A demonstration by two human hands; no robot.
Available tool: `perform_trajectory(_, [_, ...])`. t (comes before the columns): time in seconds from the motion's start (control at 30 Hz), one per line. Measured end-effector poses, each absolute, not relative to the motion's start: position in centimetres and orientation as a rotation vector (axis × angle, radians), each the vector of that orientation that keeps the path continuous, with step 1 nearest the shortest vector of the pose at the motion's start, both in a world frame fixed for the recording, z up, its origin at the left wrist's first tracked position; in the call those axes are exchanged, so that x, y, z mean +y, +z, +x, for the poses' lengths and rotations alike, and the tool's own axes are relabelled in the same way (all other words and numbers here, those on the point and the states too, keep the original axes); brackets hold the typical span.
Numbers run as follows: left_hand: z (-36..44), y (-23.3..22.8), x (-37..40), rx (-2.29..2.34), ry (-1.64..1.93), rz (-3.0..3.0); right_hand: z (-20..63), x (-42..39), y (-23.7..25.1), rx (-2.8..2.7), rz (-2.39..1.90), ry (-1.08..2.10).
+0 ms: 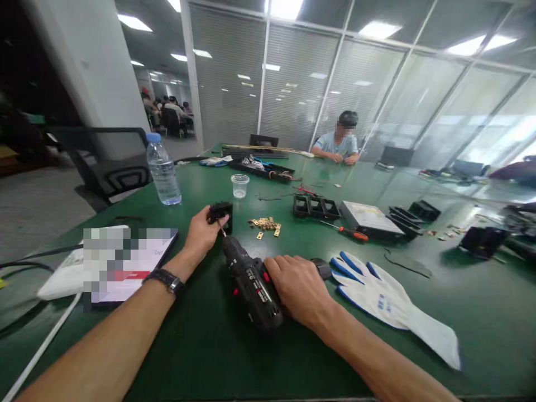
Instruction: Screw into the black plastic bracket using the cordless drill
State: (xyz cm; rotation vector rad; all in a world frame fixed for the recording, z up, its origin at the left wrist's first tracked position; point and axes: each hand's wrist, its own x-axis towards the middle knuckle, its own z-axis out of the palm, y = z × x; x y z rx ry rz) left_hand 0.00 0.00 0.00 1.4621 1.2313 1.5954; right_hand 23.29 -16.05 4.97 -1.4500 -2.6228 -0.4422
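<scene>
My right hand [295, 279] is wrapped round the grip of a black cordless drill [255, 287], which lies on its side just over the green table. The bit of the drill points away and to the left, up to a small black plastic box-shaped part [220, 211]. That part is held by my left hand [203, 231], its thumb side near the bit. Whether the bit sits in a screw, I cannot tell. Right beyond the drill is a small heap of brass-coloured plates and screws [267, 224].
A water bottle [163, 170] and a clear plastic cup [240, 186] stand at the back left. Black trays [316, 206], an orange-handled screwdriver [354, 233] and a white glove [389, 298] lie to the right. Across the table sits a person [338, 142].
</scene>
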Motion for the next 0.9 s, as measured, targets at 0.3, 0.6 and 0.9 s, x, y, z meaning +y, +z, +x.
perform_trajectory(0.3, [0.39,0.70,-0.84,1.195,1.612,1.470,23.30,-16.30,5.41,-2.628,-1.449,-0.386])
perform_trajectory(0.6, [0.20,0.34,-0.54,1.162,1.610,1.469,23.19,-16.27,5.18,-2.619,-1.454,-0.365])
perform_trajectory(0.9, [0.38,0.76,-0.85,1.158,1.608,1.455,23.20,-16.31,5.24,-2.622,-1.450,-0.382])
